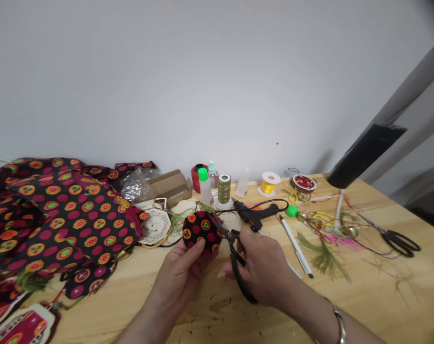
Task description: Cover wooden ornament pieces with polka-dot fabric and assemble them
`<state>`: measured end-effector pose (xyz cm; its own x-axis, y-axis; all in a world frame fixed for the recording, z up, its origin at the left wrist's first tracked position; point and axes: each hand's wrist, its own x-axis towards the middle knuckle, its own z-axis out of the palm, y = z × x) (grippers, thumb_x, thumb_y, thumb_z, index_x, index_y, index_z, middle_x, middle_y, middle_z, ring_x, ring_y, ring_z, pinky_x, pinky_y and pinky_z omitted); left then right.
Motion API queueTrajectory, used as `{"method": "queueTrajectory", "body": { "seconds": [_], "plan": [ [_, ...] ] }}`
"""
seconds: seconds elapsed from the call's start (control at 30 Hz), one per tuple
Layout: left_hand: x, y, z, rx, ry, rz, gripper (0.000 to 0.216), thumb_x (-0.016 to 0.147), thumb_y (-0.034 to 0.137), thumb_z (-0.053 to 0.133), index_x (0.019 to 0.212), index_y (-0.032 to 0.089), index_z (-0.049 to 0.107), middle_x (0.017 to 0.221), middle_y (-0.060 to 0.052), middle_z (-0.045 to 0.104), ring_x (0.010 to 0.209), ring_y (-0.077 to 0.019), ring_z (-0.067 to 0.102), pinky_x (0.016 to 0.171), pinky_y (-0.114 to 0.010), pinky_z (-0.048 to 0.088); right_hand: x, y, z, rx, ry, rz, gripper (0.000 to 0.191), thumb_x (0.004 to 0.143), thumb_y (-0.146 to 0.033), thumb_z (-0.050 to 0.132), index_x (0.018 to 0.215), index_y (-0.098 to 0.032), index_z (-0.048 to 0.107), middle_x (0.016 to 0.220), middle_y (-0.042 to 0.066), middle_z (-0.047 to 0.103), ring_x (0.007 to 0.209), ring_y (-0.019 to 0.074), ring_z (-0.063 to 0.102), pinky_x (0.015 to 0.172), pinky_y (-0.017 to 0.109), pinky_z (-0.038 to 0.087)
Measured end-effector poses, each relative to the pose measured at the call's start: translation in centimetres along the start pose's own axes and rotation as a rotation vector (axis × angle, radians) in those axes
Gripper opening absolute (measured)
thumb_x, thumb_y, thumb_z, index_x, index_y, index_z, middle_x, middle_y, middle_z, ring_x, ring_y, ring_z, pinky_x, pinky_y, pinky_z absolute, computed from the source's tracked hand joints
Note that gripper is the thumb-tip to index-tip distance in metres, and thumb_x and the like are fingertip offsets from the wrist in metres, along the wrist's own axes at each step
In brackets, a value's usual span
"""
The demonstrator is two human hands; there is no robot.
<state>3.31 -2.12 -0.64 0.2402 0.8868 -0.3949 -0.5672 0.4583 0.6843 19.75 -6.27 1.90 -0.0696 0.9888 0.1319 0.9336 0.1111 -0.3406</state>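
Note:
My left hand [188, 265] pinches a round piece of black cloth [198, 234] patterned with red dots and orange-green flowers, thumb on its face. A pair of black-handled scissors [234, 243] is gripped in my right hand [261, 265]. Its blades reach the right edge of the cloth; whether they are cutting into it I cannot tell. Small dark scraps [222, 301] lie on the wooden table below my hands. Just behind the cloth is a pale round disc [231, 221], partly covered by the scissors.
Patterned cloth [69, 210] is heaped at left. Behind my hands stand a green thread spool [224, 188], a green-capped bottle [204, 186] and a black glue gun [258, 214]. Rightward lie a white pen [296, 246], green tassel threads [324, 255] and a second pair of scissors [399, 241].

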Motion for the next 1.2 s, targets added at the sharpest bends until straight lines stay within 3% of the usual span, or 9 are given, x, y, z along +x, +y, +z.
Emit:
{"method": "queueTrajectory", "body": {
  "seconds": [0.73, 1.2],
  "plan": [
    [-0.11, 0.66, 0.06, 0.033, 0.025, 0.035, 0.017, 0.066, 0.007, 0.072, 0.082, 0.012, 0.070, 0.080, -0.007, 0.073, 0.070, -0.0147, 0.067, 0.065, -0.024, 0.056, -0.07, 0.30, -0.18, 0.100, -0.008, 0.038, 0.055, 0.073, -0.072, 0.046, 0.068, -0.019, 0.056, 0.058, 0.001, 0.061, 0.055, 0.0156, 0.058, 0.050, 0.025, 0.026],
    [0.06, 0.86, -0.43, 0.074, -0.037, 0.051, 0.021, 0.068, 0.010, 0.072, 0.088, 0.014, 0.070, 0.082, -0.007, 0.073, 0.069, -0.0143, 0.067, 0.067, -0.024, 0.055, -0.12, 0.40, -0.30, 0.132, 0.016, 0.021, 0.054, 0.075, -0.072, 0.044, 0.066, -0.020, 0.058, 0.056, 0.001, 0.060, 0.052, 0.0142, 0.055, 0.049, 0.024, 0.024]
  ]
}}
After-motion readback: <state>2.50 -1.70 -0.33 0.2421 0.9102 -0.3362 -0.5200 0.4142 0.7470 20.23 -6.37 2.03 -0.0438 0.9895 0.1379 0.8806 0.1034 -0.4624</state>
